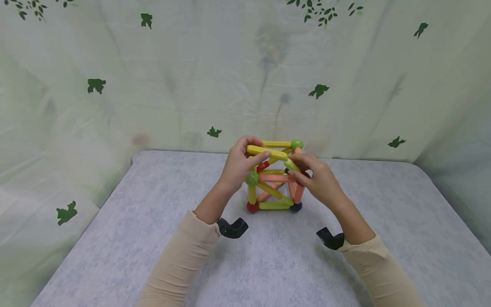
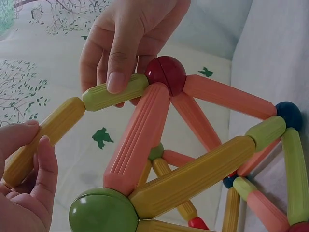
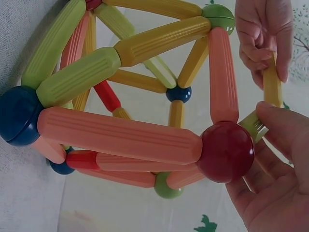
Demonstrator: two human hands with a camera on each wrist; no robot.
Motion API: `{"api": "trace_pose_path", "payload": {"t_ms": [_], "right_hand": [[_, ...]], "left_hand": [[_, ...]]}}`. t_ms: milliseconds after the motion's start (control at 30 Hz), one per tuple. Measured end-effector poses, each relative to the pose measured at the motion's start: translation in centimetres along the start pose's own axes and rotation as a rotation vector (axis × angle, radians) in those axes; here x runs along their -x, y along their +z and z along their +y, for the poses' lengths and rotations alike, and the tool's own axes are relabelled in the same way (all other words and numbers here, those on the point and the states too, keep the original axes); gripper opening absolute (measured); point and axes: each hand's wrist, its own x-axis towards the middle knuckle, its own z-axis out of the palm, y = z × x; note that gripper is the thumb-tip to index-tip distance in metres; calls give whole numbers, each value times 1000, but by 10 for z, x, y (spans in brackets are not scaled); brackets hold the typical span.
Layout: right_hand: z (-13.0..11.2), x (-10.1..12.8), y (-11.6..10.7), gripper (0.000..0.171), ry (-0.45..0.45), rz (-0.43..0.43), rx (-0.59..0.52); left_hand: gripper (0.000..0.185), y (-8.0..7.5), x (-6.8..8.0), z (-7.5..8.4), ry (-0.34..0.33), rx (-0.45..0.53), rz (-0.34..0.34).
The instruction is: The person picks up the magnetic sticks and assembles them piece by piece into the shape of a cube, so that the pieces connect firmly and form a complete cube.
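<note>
My left hand point(image 1: 238, 167) pinches a long yellow stick point(image 1: 278, 154) between thumb and fingers, over the top front of a ball-and-stick construction frame. My right hand point(image 1: 321, 178) pinches a short light-green stick point(image 2: 107, 98) whose inner end sits at a red ball point(image 2: 170, 73) on the frame. In the left wrist view, the yellow stick's tip meets the light-green stick's outer end at a slight angle. A salmon stick point(image 3: 223, 77) joins that red ball to a green ball point(image 2: 103, 212) at the front left corner. Right fingertips are close beside the red ball.
The frame stands on a grey cloth-covered table point(image 1: 172, 264), near a leaf-patterned curtain point(image 1: 215, 68). Its lower corners include a red ball point(image 1: 252, 207) and a dark blue ball point(image 1: 296, 207). Another green ball point(image 1: 297, 144) tops the back. Black mounts point(image 1: 232, 229) sit at both wrists.
</note>
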Motion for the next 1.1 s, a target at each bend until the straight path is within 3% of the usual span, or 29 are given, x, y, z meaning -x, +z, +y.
{"api": "trace_pose_path", "payload": {"t_ms": [167,333,467,633,867,1000,1100], "right_hand": [[-1,-1,-1,33,14,-12,-6],[-1,-4,-1,33,39,-43,-17],[-3,-7,-2,32,77,-75,-30],[-5,-12,0,34,117,-81,-69],[2,-29,6,47,34,-61,-170],[8,-40,9,46,-4,-85,-197],[11,-47,10,45,17,-104,-173]], "left_hand": [[31,0,-5,0,7,10,-28],[39,1,-9,2,74,-16,-55],[48,4,-12,5,141,-95,-27],[40,6,-12,4,218,-192,31],[38,1,-14,-1,257,-202,32],[45,-7,-18,-6,254,-323,13],[51,-14,-23,-12,233,-452,-9]]}}
